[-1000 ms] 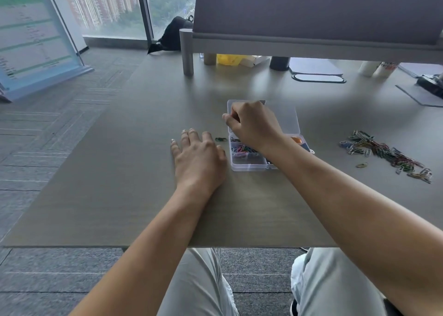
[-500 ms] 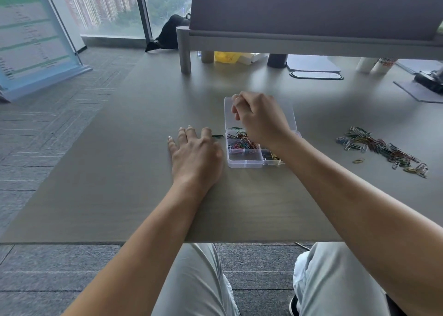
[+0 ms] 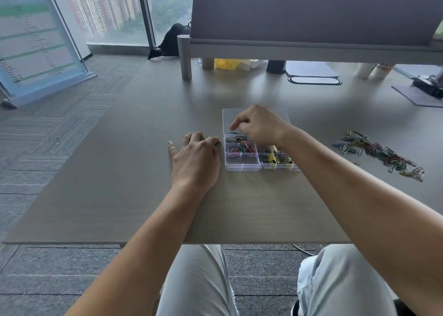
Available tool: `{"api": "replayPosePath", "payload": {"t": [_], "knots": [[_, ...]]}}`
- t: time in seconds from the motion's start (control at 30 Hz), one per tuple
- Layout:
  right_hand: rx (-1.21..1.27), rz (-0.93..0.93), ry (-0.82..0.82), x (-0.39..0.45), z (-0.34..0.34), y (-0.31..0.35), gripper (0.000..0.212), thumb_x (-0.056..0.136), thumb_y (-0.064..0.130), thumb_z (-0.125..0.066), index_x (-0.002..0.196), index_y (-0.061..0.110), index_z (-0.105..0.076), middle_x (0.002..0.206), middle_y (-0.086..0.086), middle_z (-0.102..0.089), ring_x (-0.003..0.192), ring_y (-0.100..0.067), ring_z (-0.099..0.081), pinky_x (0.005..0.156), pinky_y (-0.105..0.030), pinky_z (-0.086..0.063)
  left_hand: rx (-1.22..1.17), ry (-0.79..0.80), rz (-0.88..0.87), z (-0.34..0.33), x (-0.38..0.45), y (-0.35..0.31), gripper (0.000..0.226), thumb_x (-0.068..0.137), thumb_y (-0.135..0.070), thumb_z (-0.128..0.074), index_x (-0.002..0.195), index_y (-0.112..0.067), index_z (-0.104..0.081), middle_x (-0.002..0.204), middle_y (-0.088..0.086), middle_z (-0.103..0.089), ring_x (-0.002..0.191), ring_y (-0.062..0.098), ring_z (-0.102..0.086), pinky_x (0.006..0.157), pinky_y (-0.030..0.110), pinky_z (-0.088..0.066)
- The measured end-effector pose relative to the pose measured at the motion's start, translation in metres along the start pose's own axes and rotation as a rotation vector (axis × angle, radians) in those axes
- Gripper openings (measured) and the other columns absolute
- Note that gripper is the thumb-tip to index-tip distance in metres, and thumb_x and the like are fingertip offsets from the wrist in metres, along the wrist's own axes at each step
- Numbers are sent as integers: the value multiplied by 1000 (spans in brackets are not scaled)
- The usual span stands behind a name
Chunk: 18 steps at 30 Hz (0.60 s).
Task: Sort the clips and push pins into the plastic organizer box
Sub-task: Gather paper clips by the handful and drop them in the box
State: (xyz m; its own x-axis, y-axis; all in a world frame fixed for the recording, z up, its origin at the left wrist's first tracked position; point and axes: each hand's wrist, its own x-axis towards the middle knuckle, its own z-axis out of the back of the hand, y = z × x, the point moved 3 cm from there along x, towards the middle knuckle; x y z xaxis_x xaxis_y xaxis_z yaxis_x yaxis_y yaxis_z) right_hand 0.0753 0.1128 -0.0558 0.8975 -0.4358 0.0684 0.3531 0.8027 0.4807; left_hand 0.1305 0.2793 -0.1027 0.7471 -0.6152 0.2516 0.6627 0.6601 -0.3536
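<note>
Two hands beside organizer box

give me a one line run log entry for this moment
right hand: over organizer box, fingers curled | left hand: flat on table beside box | loose clips: piled right of box

Bare forearms, no sleeves in view; pale grey-white trousers; a dark shoe edge
</note>
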Motion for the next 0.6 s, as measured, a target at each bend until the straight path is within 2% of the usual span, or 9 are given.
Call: {"api": "replayPosePath", "payload": {"t": [0.13,0.27,0.43,0.6], "knots": [[-8,11,29,3,-4,3,31,96,12,-53,104,23,-82,104,5,-76,92,-10,-66,87,-27,-52,2,-8,5,0,1,0,41,100,-27,-36,132,-35,-61,135,0,-55,134,24,-41,118,63,-17],[5,25,43,5,-1,4,26,96,15,-58,101,22,-82,93,7,-76,81,-7,-67,81,-27,-55,5,-10,5,-1,0,0,40,100,-26,-36,131,-35,-61,136,0,-54,135,25,-41,118,62,-18],[9,17,101,8,-2,6,17,96,22,-64,103,20,-79,100,3,-75,92,-15,-68,83,-31,-55,0,-6,11,-1,1,0,40,101,-26,-36,131,-35,-60,137,0,-54,135,25,-40,118,62,-17],[-2,34,142,11,-2,10,12,96,23,-67,101,19,-77,98,2,-74,89,-14,-69,75,-29,-56,3,-1,12,-1,1,0,40,101,-26,-35,132,-34,-59,137,1,-54,135,26,-40,118,62,-17]]}}
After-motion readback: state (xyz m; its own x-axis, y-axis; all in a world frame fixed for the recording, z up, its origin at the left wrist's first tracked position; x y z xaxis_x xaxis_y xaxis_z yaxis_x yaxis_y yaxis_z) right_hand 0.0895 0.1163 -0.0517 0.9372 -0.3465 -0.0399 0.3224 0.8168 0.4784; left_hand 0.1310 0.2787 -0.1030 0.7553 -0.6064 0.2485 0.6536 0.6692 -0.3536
